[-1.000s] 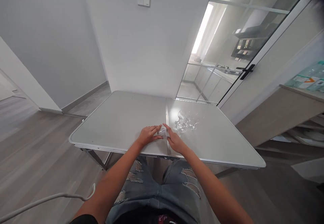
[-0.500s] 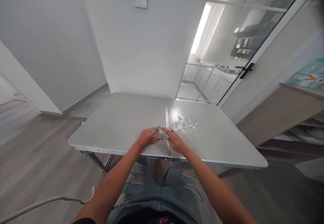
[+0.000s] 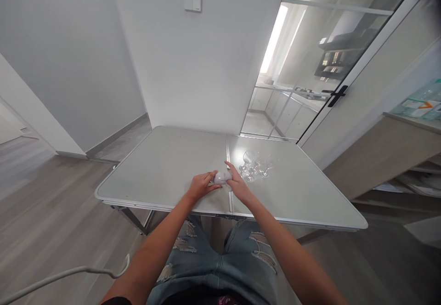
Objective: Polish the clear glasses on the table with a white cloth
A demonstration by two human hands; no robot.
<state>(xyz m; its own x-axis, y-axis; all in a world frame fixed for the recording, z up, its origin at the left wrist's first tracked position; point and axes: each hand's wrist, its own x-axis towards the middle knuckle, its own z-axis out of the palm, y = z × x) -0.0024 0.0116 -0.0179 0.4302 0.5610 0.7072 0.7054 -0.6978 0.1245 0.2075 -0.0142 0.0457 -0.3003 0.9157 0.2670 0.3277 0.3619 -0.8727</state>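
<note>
Near the front middle of the table, my left hand (image 3: 203, 185) grips a clear drinking glass (image 3: 222, 177) that lies sideways, thumb below and fingers above. Something soft and white, like a cloth or tissue, shows through the wall of its bowl. At the right end of the glass, my right hand (image 3: 239, 188) has its fingers closed at the mouth, on the white cloth, with one digit sticking up and away. Its fingertips are partly hidden. Several clear stemmed glasses (image 3: 248, 158) stand close together just beyond my right hand.
The pale folding table (image 3: 165, 162) has a metal rim and a centre seam. A wall is behind it, with a glazed door (image 3: 299, 66) at the back right. Shelving (image 3: 396, 144) with plastic bottles stands at the right. A white cable (image 3: 86, 270) hangs at lower left.
My right hand has shifted on the mouth of the glass, and one digit now points up. More white material shows inside the bowl. My left hand keeps its hold.
</note>
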